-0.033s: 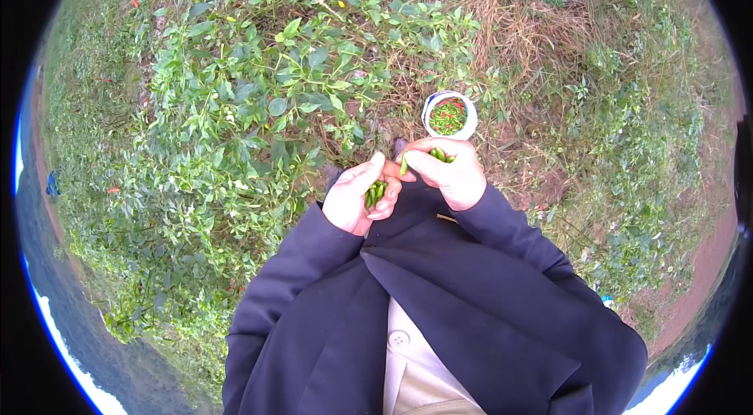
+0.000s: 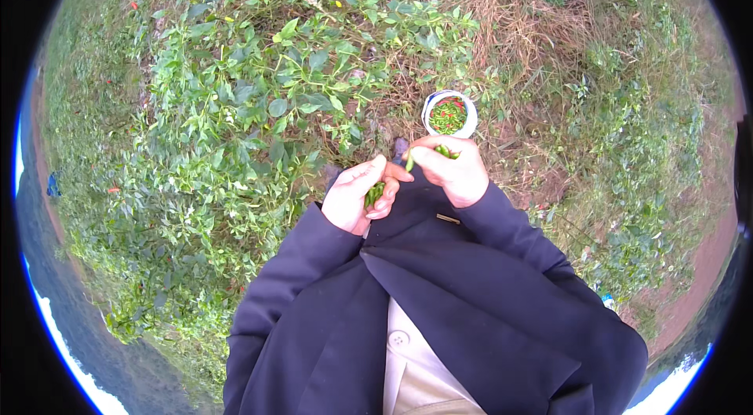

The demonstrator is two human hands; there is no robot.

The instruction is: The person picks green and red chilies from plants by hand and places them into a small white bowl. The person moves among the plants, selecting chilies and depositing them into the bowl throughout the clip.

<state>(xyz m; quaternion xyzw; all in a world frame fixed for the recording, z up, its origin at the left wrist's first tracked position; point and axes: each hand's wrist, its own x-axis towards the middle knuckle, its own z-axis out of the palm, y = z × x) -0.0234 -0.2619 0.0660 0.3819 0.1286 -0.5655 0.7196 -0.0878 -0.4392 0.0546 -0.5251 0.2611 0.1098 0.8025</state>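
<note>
One green chili pepper [image 2: 409, 163] is being pinched by the right hand [image 2: 451, 172], and a few more chilies [image 2: 444, 150] are being held in its palm. Loose green chilies [image 2: 375, 194] are being cupped in the left hand [image 2: 354, 195], its fingers bent. Just beyond the right hand, red and green chilies [image 2: 448, 116] are being held in a white bucket [image 2: 471, 127] near leafy plants [image 2: 310, 97].

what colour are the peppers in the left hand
Green; the peppers in the left hand show best in the head view.
</note>
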